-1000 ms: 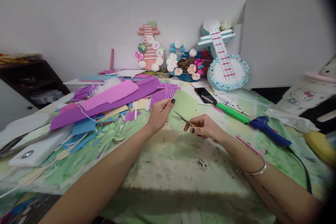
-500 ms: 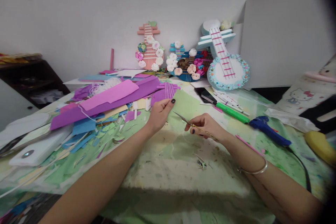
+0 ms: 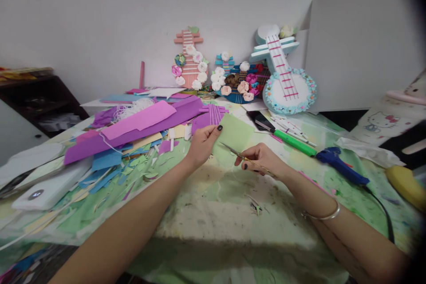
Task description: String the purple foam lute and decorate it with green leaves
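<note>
A square of light green paper is pinched by its left edge between the thumb and fingers of my left hand. My right hand grips a pair of scissors, its fingers wrapped about the handles. The blades point up and left, in front of the lower part of the paper; whether they touch it I cannot tell. Just behind my left hand lies a small purple lute-shaped piece with white strings.
Purple and pink foam sheets, paper scraps and a white power bank cover the left side. To the right lie a green stick and a blue glue gun with its cord. Decorated lute models lean against the wall.
Both hands, the green paper and the scissors look almost the same as half a second ago. No clear movement shows.
</note>
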`<control>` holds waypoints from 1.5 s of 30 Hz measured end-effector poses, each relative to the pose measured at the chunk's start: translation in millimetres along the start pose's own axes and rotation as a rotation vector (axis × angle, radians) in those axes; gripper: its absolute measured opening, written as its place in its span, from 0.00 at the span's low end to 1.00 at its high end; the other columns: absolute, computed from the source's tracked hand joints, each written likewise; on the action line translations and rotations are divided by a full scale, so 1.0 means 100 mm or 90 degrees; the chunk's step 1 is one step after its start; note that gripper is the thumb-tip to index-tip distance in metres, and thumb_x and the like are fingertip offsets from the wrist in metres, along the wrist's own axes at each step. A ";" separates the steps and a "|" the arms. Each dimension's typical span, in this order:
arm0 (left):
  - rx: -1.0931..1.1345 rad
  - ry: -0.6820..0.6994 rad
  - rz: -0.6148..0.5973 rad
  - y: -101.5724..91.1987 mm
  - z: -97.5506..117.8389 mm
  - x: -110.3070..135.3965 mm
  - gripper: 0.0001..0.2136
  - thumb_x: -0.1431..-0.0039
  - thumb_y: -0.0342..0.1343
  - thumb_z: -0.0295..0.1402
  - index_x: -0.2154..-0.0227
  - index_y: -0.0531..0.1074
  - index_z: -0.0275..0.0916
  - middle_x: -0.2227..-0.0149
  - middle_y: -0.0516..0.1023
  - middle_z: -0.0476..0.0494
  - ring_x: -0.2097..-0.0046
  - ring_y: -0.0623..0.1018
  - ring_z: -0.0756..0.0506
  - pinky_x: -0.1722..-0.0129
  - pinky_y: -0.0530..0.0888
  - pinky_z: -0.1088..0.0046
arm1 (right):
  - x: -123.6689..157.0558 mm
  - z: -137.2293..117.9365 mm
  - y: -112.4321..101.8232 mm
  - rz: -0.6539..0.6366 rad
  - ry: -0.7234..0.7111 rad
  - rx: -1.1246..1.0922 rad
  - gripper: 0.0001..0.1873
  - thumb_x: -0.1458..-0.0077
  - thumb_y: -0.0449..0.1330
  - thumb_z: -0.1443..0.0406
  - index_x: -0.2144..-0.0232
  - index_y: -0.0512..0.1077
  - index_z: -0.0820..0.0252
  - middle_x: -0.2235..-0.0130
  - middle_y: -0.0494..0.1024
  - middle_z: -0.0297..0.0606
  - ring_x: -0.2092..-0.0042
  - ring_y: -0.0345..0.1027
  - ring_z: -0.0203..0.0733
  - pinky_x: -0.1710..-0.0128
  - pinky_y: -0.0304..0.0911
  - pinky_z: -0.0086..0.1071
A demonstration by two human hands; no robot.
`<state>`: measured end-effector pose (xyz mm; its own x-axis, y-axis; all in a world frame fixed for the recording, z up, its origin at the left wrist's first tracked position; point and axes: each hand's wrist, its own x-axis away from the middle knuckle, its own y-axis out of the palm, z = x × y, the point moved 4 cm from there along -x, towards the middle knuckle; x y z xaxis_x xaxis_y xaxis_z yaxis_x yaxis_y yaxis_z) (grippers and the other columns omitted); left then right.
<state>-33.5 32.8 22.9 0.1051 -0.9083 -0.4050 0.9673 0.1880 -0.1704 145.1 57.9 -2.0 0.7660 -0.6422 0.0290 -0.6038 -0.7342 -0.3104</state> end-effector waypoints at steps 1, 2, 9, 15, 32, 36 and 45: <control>0.002 0.000 0.000 0.00 0.00 0.00 0.19 0.43 0.50 0.48 0.77 0.67 0.36 0.78 0.68 0.48 0.76 0.67 0.51 0.80 0.62 0.78 | 0.00 0.00 0.00 0.001 0.002 0.000 0.26 0.58 0.65 0.48 0.71 0.77 0.69 0.85 0.58 0.27 0.83 0.46 0.26 0.86 0.40 0.24; 0.002 0.001 -0.001 0.00 0.01 0.00 0.19 0.43 0.50 0.48 0.77 0.68 0.36 0.79 0.68 0.48 0.77 0.66 0.51 0.80 0.62 0.78 | 0.00 -0.01 0.00 0.003 0.003 -0.001 0.26 0.58 0.65 0.48 0.71 0.77 0.69 0.85 0.58 0.27 0.83 0.45 0.26 0.86 0.39 0.24; -0.004 -0.002 -0.003 0.00 0.02 0.01 0.19 0.42 0.50 0.47 0.77 0.67 0.36 0.80 0.66 0.49 0.79 0.63 0.53 0.82 0.58 0.79 | 0.01 -0.04 -0.02 0.013 0.017 -0.011 0.26 0.61 0.67 0.50 0.71 0.77 0.70 0.87 0.58 0.25 0.85 0.42 0.24 0.87 0.39 0.24; -0.005 -0.008 -0.005 0.01 0.02 0.01 0.19 0.42 0.50 0.47 0.77 0.67 0.36 0.80 0.66 0.49 0.79 0.62 0.53 0.82 0.58 0.79 | 0.02 -0.01 -0.03 0.018 0.022 -0.007 0.26 0.61 0.67 0.50 0.70 0.78 0.70 0.87 0.59 0.25 0.86 0.43 0.24 0.88 0.41 0.24; 0.094 0.004 0.143 -0.13 -0.10 -0.07 0.14 0.44 0.54 0.44 0.66 0.69 0.37 0.78 0.70 0.51 0.80 0.67 0.53 0.82 0.64 0.79 | -0.02 0.03 -0.09 0.040 -0.047 -0.021 0.25 0.51 0.59 0.47 0.70 0.73 0.67 0.85 0.57 0.26 0.83 0.50 0.29 0.84 0.45 0.25; 0.107 0.014 0.163 -0.11 -0.11 -0.06 0.16 0.44 0.56 0.41 0.56 0.65 0.38 0.74 0.73 0.50 0.79 0.68 0.53 0.80 0.66 0.80 | -0.05 0.08 -0.04 0.027 -0.044 -0.034 0.27 0.48 0.56 0.46 0.69 0.72 0.67 0.83 0.60 0.28 0.82 0.53 0.30 0.82 0.50 0.26; 0.094 -0.003 0.161 -0.08 -0.03 -0.01 0.14 0.44 0.56 0.42 0.62 0.65 0.36 0.74 0.74 0.49 0.79 0.72 0.53 0.79 0.71 0.78 | -0.05 0.06 0.04 0.060 -0.037 -0.022 0.30 0.52 0.56 0.42 0.71 0.71 0.66 0.85 0.58 0.26 0.83 0.51 0.29 0.84 0.44 0.25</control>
<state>-41.9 33.7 22.1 0.3484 -0.8408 -0.4144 0.9331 0.3530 0.0684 140.1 59.5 -8.7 0.7157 -0.6964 -0.0537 -0.6808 -0.6784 -0.2761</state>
